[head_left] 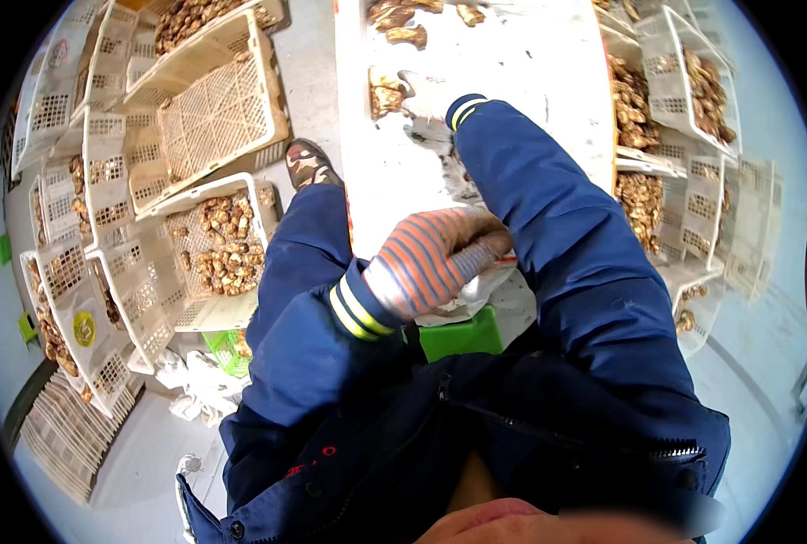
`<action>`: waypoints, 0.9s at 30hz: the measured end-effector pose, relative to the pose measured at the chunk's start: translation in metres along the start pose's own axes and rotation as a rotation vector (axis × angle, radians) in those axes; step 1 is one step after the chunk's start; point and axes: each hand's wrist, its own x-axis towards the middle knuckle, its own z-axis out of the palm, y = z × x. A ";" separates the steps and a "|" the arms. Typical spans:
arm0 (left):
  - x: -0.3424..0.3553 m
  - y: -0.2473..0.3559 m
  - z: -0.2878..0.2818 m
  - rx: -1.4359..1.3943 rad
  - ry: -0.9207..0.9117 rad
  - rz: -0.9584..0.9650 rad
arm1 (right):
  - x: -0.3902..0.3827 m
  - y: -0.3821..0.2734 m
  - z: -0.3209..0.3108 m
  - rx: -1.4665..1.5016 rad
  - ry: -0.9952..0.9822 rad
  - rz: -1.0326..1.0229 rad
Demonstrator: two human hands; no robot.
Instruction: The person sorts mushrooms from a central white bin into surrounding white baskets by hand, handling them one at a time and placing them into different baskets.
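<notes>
Glare whitens the tabletop (548,54), where a brown mushroom-like piece (386,98) lies, its long axis seeming to point away from the person. Nearer to it is the right hand (428,96), just right of the piece, too washed out to tell its grip. Well toward the person from the piece, and to its right, the striped-gloved left hand (439,257) curls its fingers; whether they hold anything is hidden.

A stubby mushroom (386,96), mottled brown and cream, lies near the left edge of the white tabletop (539,54). Farther up the surface, more brown mushrooms (407,36) lie close together, with a smaller one (469,14) slightly apart to their right.
</notes>
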 end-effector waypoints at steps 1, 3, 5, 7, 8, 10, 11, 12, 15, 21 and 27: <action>-0.006 0.003 -0.005 0.012 0.047 0.036 | 0.016 -0.009 0.011 -0.036 0.046 -0.023; -0.013 0.010 -0.010 -0.062 0.153 0.026 | 0.058 -0.016 0.018 -0.063 -0.110 0.141; -0.011 0.013 -0.018 -0.087 0.131 -0.011 | 0.079 -0.006 0.038 0.050 0.001 0.270; -0.012 0.011 -0.018 -0.126 0.127 -0.006 | 0.086 -0.014 0.050 0.040 0.061 0.222; -0.012 0.007 -0.017 -0.181 0.132 -0.002 | 0.091 -0.013 0.050 0.041 -0.001 0.247; -0.009 0.006 -0.017 -0.216 0.118 -0.001 | 0.094 -0.008 0.053 0.144 0.010 0.252; -0.007 0.006 -0.016 -0.232 0.107 0.001 | 0.092 -0.004 0.055 0.221 0.009 0.245; -0.005 0.006 -0.016 -0.230 0.111 -0.011 | 0.085 -0.004 0.052 0.298 0.012 0.235; 0.000 0.010 -0.015 -0.207 0.107 -0.065 | 0.086 -0.003 0.052 0.078 0.044 0.206; 0.011 0.005 -0.009 -0.081 0.115 -0.054 | 0.061 0.003 0.061 0.215 0.144 0.228; 0.016 -0.027 -0.013 -0.071 0.511 0.009 | -0.005 0.033 0.023 1.712 0.035 -0.038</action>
